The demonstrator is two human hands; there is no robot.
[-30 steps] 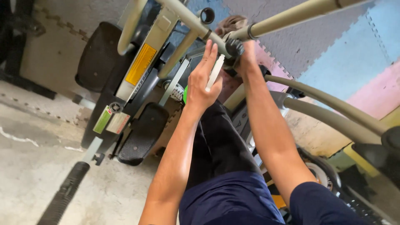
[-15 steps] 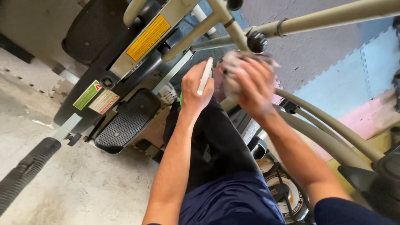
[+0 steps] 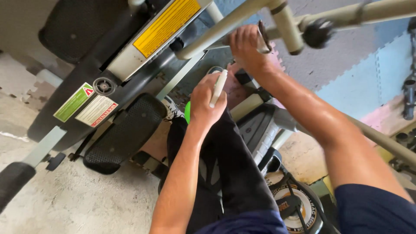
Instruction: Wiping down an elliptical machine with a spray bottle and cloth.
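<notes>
On your left, the black foot pedal lies well apart from both hands. Your left hand is curled around 1 slim white stick-like tool, its long axis running up and slightly right toward the beige frame tube. Further right and higher, your right hand is clenched on a wad of cloth pressed against that tube, beside the upright post. The right hand is the nearer 1 to the tube; the tool's tip stops just below it.
</notes>
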